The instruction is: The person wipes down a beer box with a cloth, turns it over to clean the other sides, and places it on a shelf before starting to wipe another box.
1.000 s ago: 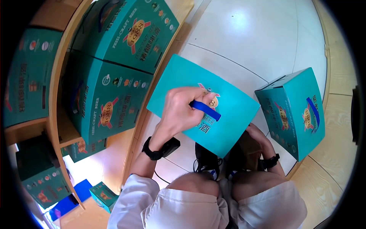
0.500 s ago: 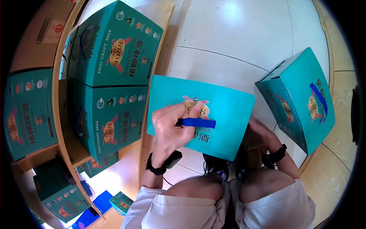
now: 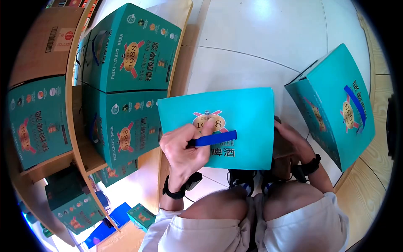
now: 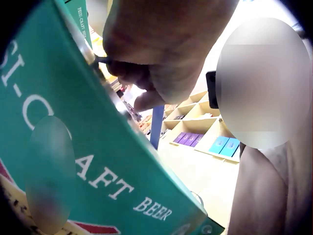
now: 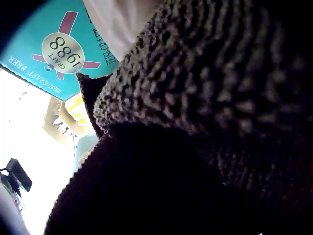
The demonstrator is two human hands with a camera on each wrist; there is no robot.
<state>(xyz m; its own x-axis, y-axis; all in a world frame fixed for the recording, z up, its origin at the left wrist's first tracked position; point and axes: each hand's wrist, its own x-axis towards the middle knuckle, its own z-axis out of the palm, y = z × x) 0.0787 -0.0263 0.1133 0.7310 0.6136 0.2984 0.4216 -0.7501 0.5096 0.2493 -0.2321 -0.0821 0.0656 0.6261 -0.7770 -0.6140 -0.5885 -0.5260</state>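
In the head view, my left hand has its fingers curled round the blue strap on top of a teal box in front of my knees. That strap shows under the left hand in the left wrist view, beside the box's printed side. My right hand is low at the box's right side with a brown knitted cloth, its fingertips partly hidden. The cloth fills much of the right wrist view, close to the box's printed face.
Wooden shelving with several teal boxes stands on the left, a brown carton at its upper left. Another teal box stands on the right. Pale floor tiles lie beyond; my shoes are just below the held box.
The box has turned clockwise in the head view, its edges now nearly level, and the left hand has moved with it, still holding the strap. The right hand remains at the box's right side.
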